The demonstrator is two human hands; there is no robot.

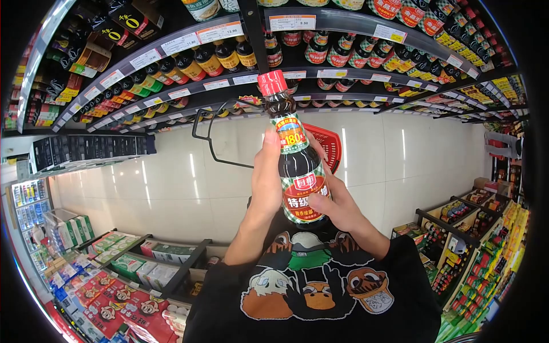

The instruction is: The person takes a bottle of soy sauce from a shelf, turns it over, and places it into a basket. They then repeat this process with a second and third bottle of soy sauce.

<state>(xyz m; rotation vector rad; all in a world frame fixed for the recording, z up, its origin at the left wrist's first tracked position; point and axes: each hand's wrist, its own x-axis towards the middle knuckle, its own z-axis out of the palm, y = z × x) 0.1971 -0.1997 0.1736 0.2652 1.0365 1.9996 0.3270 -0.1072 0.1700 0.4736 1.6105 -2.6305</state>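
A dark soy sauce bottle (298, 163) with a red cap and green-checked red labels is held up in front of my chest, its cap pointing away from me. My left hand (267, 171) is closed around its left side, with the thumb by the neck label. On the other side, my right hand (337, 200) grips the lower body, thumb lying across the large label. Some fingers of both hands are hidden behind the glass. Beyond the bottle, partly covered by it, a red shopping basket (330, 146) with a black handle (214, 137) sits on the floor.
Shelves (337, 74) packed with sauce bottles and price tags curve across the front. Stacked cartons (123, 303) and low racks (171, 260) stand at the lower left. More bottle racks (452, 240) are at the right. Far right, a person's grey-clad legs (502, 146) show in the aisle.
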